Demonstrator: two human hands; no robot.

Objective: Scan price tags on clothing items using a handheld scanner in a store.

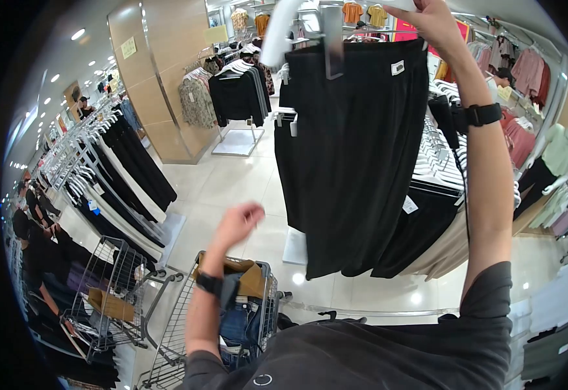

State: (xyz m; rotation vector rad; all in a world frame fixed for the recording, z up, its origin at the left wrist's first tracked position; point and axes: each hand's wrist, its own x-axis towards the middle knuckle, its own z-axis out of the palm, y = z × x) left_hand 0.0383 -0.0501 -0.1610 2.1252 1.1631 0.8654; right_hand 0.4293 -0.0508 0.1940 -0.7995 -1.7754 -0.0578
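Observation:
Black trousers [359,156] hang in front of me from a clip hanger, with a small white label near the waistband. My right hand [432,23] is raised at the top, its fingers closed on the white hanger [281,29] above the trousers. Lower down on the left, my left hand [242,222] is in the air above a cart, slightly blurred, with its fingers curled and nothing visible in them. That wire cart [272,305] holds folded jeans [240,322] and a tan garment [251,281].
Behind the trousers stands a rack with white hangers [437,159]. Another trouser rack [89,156] is on the left, beside a second cart [112,292] and a person in black [37,250]. A wide pillar [157,78] rises behind. A mannequin [560,153] stands right.

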